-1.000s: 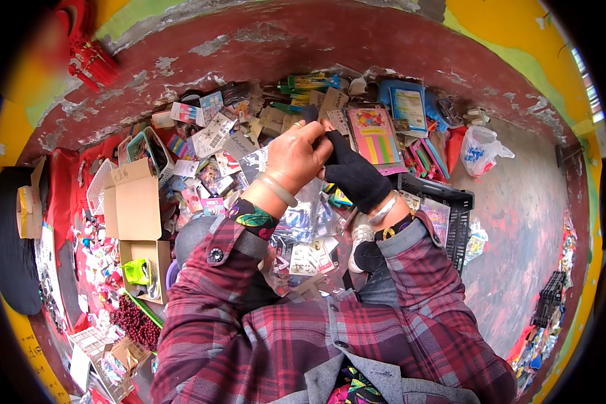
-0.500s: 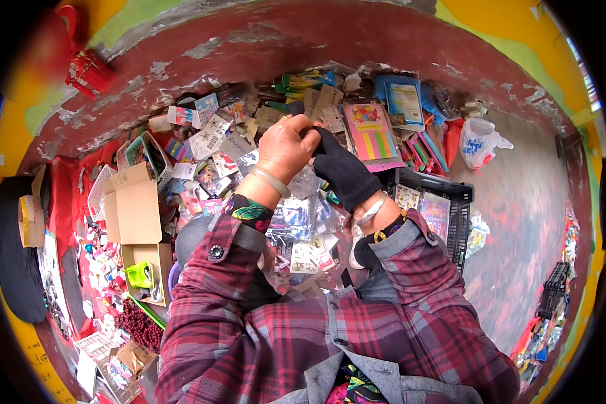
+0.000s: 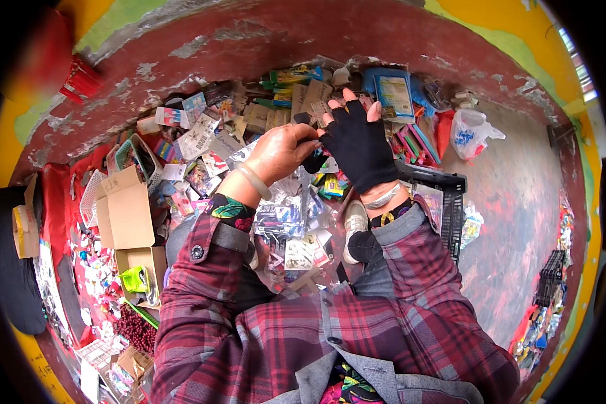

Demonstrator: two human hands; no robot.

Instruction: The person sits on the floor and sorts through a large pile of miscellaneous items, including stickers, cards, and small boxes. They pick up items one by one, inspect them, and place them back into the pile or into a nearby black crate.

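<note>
My left hand [image 3: 273,153] is bare, with its thumb and fingers pinched on a bunched black knit piece that looks like a second glove [image 3: 314,162]. Parts of it stick out above and below the fingers. Close beside it, my right hand [image 3: 361,143] wears a black fingerless glove and lies palm down in the air, its bare fingertips spread and nothing held. Both hands are above a heap of packaged goods, including clear plastic packets [image 3: 279,219] and a white printed card [image 3: 299,252] between my feet.
A black plastic crate [image 3: 453,215] stands to the right, with a white plastic bag [image 3: 475,133] beyond it. On the left are an open cardboard box [image 3: 126,215], a pale basket [image 3: 140,156] and dark red beads [image 3: 136,328]. A peeling red wall [image 3: 262,50] curves behind the heap.
My right hand has opened from a bent, closed pose, spreading its fingers and moving right. My left hand has come away from it slightly left and down, black fabric now showing in its pinch.
</note>
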